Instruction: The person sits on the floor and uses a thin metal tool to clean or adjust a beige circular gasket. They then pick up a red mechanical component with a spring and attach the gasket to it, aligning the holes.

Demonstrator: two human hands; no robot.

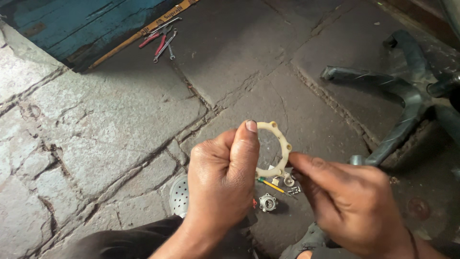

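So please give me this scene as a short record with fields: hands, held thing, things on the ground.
left hand: grips the cream plastic ring, thumb on its rim
right hand: fingertips pinch the ring's lower right edge
below ring: small metal hub, yellow-handled screwdriver, tiny metal parts
far ground: spanners and red-handled pliers by a blue board
right side: dark wrapped tube frame
floor: cracked stone slabs

Left hand (224,175) closed around a cream plastic ring (280,146) with small bumps on its rim — thumb up along the ring's near edge. Right hand (347,204) pinches the ring's lower right side. Below the hands on the stone floor (115,120): a small metal hub (268,202), a yellow-handled screwdriver (271,185), a white perforated disc (179,195). Far off — red-handled pliers and spanners (162,39) by a blue board (81,24). Dark tube frame (402,96) to the right.
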